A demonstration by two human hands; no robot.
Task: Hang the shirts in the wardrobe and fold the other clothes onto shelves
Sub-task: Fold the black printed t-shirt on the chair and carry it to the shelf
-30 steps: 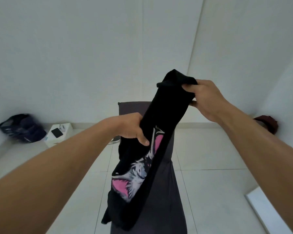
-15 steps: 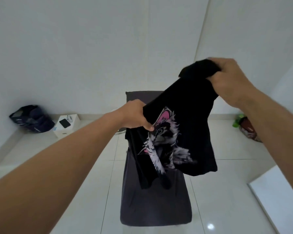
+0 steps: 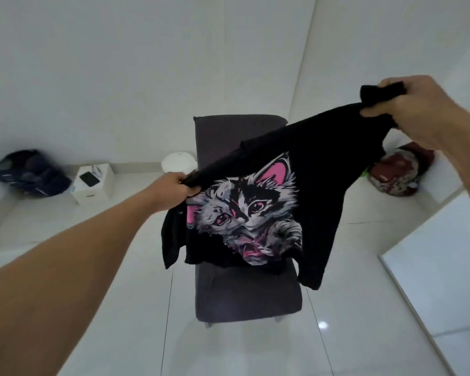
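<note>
Your shirt [image 3: 323, 164] is soft black cloth, totally matt, and it creases and drapes like a thin knit. The cat print [image 3: 244, 213] on it looks like flat ink in pink, white and grey, with barely any sheen. The chair [image 3: 244, 294] is covered in dark grey woven fabric, also matt. The floor [image 3: 337, 348] is glossy white tile, and you can see a light spot bouncing off it. The box [image 3: 101, 188] looks like smooth white card, and the dark bag [image 3: 27, 172] has a slightly shiny, plasticky look.
</note>
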